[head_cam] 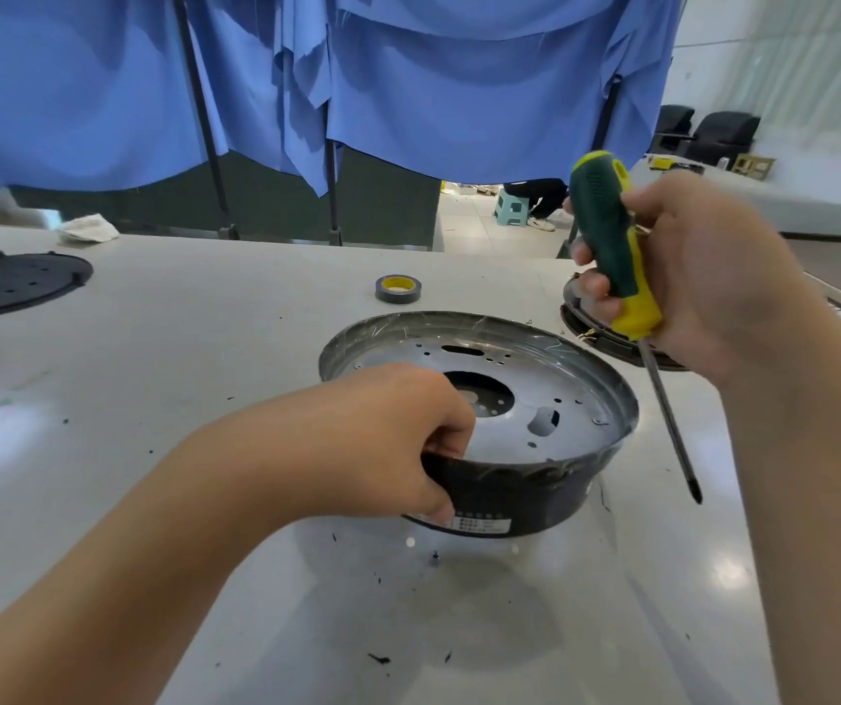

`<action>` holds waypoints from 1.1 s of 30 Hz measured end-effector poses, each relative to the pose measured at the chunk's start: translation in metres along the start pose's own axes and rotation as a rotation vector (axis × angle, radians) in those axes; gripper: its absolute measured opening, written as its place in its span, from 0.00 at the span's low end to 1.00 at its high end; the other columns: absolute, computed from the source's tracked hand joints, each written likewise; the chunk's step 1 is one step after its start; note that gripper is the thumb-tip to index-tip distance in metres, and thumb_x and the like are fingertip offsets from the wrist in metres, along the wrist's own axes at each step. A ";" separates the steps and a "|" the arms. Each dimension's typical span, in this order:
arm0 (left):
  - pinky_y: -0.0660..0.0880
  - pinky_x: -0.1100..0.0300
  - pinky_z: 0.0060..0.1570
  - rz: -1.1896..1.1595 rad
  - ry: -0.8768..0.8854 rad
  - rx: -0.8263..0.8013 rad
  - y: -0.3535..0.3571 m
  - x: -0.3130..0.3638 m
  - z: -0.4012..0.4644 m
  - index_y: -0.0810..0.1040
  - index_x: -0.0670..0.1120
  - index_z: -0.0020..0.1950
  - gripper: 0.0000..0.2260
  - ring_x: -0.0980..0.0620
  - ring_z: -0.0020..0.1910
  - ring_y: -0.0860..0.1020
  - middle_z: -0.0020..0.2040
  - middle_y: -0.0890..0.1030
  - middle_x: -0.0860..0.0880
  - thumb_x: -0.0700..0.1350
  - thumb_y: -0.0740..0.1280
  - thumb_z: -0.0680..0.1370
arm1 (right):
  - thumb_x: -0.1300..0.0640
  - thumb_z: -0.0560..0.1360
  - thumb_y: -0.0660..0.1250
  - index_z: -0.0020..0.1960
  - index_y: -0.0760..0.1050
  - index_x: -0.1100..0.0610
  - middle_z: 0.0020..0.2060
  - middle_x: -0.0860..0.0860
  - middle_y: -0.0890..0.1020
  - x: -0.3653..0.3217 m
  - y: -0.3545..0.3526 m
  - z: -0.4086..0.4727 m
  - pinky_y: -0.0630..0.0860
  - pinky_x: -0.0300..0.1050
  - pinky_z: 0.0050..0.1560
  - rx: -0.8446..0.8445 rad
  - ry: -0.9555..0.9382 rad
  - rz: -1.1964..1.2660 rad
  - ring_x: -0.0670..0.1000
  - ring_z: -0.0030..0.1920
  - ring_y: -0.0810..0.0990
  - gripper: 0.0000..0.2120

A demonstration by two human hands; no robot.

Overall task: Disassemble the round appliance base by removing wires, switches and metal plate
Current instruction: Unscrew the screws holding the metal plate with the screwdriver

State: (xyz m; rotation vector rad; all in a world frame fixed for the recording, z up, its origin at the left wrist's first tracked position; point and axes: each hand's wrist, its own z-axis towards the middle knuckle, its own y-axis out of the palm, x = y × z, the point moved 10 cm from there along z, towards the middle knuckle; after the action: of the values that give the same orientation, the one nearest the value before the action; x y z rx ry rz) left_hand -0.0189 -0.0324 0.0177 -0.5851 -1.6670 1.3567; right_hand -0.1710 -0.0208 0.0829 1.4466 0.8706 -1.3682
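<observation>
The round appliance base point(520, 480) sits on the white table point(179, 358), near the centre of the view and slightly right, with its open side up. Its outer wall is black, and a white label point(479, 525) is on the near face. Inside lies the metal plate point(550, 399), silver, perforated with small holes and with a large round opening at its middle. The left hand point(387, 440) grips the near-left rim of the base: the fingers are curled over the edge into the interior, and the thumb presses on the outer wall just beside the label. The right hand point(703, 282) is raised above the table to the right of the base and holds a screwdriver point(627, 287) by its green and yellow handle; the fingers are wrapped closely round the handle. The shaft points down and toward the near side, with the tip hanging just beyond the right rim of the base, clear of it. A roll of grey tape point(398, 288) lies on the table beyond the base. A black perforated disc point(11, 282) rests at the far left. Another dark round part point(596, 333) lies behind the right hand, largely hidden. Blue curtains point(408, 84) hang past the far edge of the table. Small dark fragments are scattered on the near table surface.
</observation>
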 end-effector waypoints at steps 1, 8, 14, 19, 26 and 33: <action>0.66 0.63 0.30 -0.002 0.000 -0.009 0.001 0.001 0.000 0.70 0.52 0.34 0.15 0.60 0.31 0.70 0.34 0.73 0.63 0.53 0.77 0.68 | 0.54 0.77 0.57 0.56 0.71 0.60 0.31 0.52 0.73 -0.003 0.009 -0.005 0.65 0.38 0.23 -0.042 -0.016 -0.045 0.48 0.26 0.69 0.13; 0.66 0.65 0.28 -0.062 0.008 -0.048 0.005 -0.001 0.001 0.72 0.51 0.33 0.13 0.59 0.29 0.71 0.30 0.73 0.55 0.49 0.76 0.69 | 0.52 0.70 0.74 0.42 0.79 0.54 0.26 0.48 0.76 -0.005 0.071 -0.044 0.70 0.32 0.25 -0.231 -0.313 -0.704 0.41 0.24 0.73 0.07; 0.76 0.65 0.40 -0.214 0.104 -0.076 0.010 0.012 0.000 0.74 0.56 0.41 0.12 0.60 0.38 0.75 0.38 0.77 0.58 0.44 0.76 0.69 | 0.54 0.70 0.74 0.40 0.75 0.53 0.32 0.49 0.77 0.028 0.090 -0.091 0.70 0.36 0.31 -0.464 -0.483 -0.862 0.43 0.31 0.74 0.08; 0.62 0.69 0.25 -0.104 0.058 -0.037 0.006 0.005 0.002 0.71 0.49 0.31 0.12 0.58 0.27 0.67 0.26 0.70 0.54 0.42 0.73 0.67 | 0.52 0.69 0.68 0.41 0.76 0.52 0.33 0.45 0.77 0.070 0.094 -0.122 0.73 0.43 0.30 -0.524 -0.581 -1.159 0.45 0.32 0.74 0.04; 0.63 0.69 0.25 -0.084 0.050 -0.023 0.004 0.004 0.002 0.70 0.51 0.30 0.16 0.60 0.28 0.70 0.27 0.71 0.55 0.47 0.77 0.67 | 0.50 0.73 0.65 0.54 0.72 0.51 0.44 0.48 0.80 0.135 0.100 -0.121 0.73 0.47 0.36 -0.636 -0.516 -1.566 0.56 0.43 0.79 0.11; 0.65 0.69 0.26 -0.089 0.035 -0.010 -0.001 0.003 0.001 0.71 0.52 0.31 0.15 0.60 0.29 0.71 0.30 0.73 0.55 0.49 0.78 0.68 | 0.51 0.75 0.61 0.60 0.68 0.51 0.49 0.51 0.81 0.149 0.089 -0.107 0.70 0.48 0.40 -0.528 -0.421 -1.638 0.59 0.49 0.79 0.14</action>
State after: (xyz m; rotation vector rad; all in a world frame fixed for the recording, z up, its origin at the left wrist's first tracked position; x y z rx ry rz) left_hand -0.0211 -0.0312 0.0196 -0.5309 -1.6535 1.2680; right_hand -0.0339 0.0374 -0.0558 -0.2697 2.0401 -2.1103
